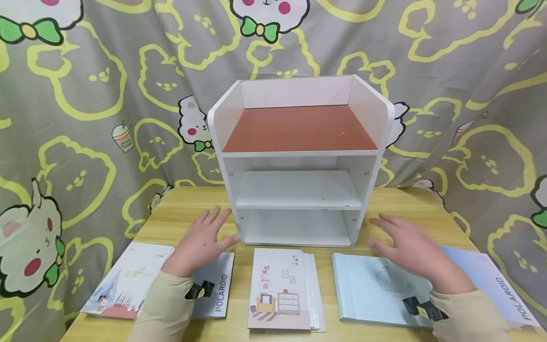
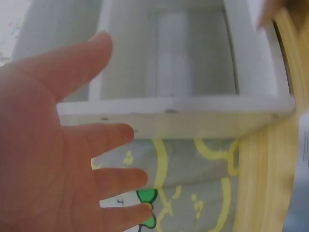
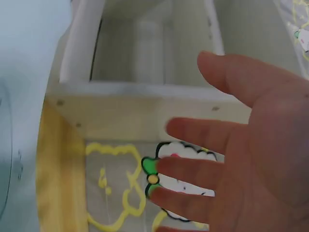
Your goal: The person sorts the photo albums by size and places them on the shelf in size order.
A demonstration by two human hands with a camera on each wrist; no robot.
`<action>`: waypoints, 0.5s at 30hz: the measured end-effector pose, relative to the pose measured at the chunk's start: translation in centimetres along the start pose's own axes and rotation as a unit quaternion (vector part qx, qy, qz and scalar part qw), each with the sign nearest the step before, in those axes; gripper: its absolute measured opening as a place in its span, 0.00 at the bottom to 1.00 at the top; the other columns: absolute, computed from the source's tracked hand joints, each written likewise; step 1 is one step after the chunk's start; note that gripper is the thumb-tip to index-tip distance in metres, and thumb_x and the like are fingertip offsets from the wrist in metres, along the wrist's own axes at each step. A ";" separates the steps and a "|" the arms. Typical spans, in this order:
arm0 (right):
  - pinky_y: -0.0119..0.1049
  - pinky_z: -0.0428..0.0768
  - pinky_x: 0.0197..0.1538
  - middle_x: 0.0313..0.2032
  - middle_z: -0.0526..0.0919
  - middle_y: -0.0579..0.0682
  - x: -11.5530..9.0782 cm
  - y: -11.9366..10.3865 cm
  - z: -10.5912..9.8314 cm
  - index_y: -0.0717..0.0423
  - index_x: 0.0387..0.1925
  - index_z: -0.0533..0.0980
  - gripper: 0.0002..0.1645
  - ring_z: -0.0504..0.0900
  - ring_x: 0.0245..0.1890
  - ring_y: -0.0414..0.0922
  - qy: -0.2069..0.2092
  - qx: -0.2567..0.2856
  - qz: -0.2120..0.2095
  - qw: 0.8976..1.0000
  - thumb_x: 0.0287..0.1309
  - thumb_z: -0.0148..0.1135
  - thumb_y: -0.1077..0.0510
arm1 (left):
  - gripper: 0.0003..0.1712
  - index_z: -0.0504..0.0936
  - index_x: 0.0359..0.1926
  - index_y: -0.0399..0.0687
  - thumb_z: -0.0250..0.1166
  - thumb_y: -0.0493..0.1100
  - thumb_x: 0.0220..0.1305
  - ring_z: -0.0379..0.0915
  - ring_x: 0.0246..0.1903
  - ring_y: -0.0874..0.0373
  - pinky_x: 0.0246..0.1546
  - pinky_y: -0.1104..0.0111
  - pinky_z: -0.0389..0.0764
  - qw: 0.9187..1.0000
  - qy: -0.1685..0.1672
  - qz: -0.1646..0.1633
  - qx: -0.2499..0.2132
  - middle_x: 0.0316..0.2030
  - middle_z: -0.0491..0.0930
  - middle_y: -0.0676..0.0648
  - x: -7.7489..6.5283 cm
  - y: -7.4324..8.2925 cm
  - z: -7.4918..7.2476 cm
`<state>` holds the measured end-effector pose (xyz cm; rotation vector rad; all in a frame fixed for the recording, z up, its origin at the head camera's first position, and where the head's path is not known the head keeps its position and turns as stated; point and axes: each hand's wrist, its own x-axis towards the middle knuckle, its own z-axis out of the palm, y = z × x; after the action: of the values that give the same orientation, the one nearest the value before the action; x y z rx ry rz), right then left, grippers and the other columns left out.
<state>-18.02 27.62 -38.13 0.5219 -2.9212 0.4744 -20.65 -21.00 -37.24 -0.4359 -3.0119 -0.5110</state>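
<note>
A small white shelf unit (image 1: 297,207) with a brown top board (image 1: 299,128) stands on the wooden table. My left hand (image 1: 201,244) hovers by its lower left side, fingers spread and holding nothing. On the other side, my right hand (image 1: 410,247) is held out with its fingers extended, also holding nothing. In the left wrist view, the thumb and fingers (image 2: 116,181) lie apart in front of the shelf's side panel (image 2: 193,123). The right wrist view has the fingers (image 3: 193,176) spread near the opposite side panel (image 3: 145,113).
Several albums or books lie along the table's (image 1: 384,204) front: an illustrated one (image 1: 128,270) and a dark POLAROID one (image 1: 220,285) at left, a white stack (image 1: 279,285) in the middle, a light blue one (image 1: 367,285) and a blue POLAROID one (image 1: 491,280) at right. A patterned curtain (image 1: 128,95) hangs behind.
</note>
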 end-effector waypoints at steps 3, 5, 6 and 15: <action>0.67 0.69 0.60 0.65 0.73 0.65 -0.2 -0.9 0.0 0.60 0.67 0.72 0.39 0.70 0.64 0.68 -0.028 0.053 -0.012 0.998 0.70 0.57 0.35 | 0.52 0.55 0.80 0.55 0.54 0.76 0.66 0.45 0.75 0.36 0.68 0.36 0.54 0.998 -0.021 -0.004 -0.054 0.78 0.51 0.40 -0.2 0.1 -0.2; 0.65 0.72 0.60 0.63 0.76 0.61 -0.3 -1.4 0.1 0.60 0.67 0.73 0.37 0.74 0.62 0.65 -0.048 0.091 -0.024 0.994 0.71 0.58 0.37 | 0.52 0.53 0.81 0.56 0.54 0.76 0.66 0.48 0.75 0.38 0.68 0.37 0.57 0.996 -0.033 -0.010 -0.079 0.78 0.52 0.41 -0.3 0.1 -0.2; 0.63 0.73 0.59 0.63 0.77 0.59 -0.4 -1.6 0.2 0.60 0.67 0.73 0.35 0.75 0.61 0.63 -0.057 0.109 -0.031 0.992 0.71 0.58 0.39 | 0.53 0.52 0.81 0.55 0.53 0.76 0.66 0.49 0.75 0.39 0.68 0.38 0.58 0.995 -0.038 -0.014 -0.090 0.78 0.53 0.42 -0.3 0.2 -0.2; 0.36 0.78 0.57 0.67 0.71 0.62 -0.5 -3.7 2.4 0.62 0.74 0.62 0.34 0.74 0.63 0.60 -0.150 0.324 -0.056 0.932 0.76 0.54 0.49 | 0.49 0.54 0.80 0.55 0.59 0.70 0.67 0.69 0.64 0.39 0.59 0.40 0.72 0.973 -0.084 -0.050 -0.208 0.71 0.65 0.39 -1.2 0.5 0.1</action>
<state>-16.38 23.75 -39.42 0.8954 -2.9273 1.4798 -19.40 -20.79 -37.32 -0.3629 -3.0886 -1.1814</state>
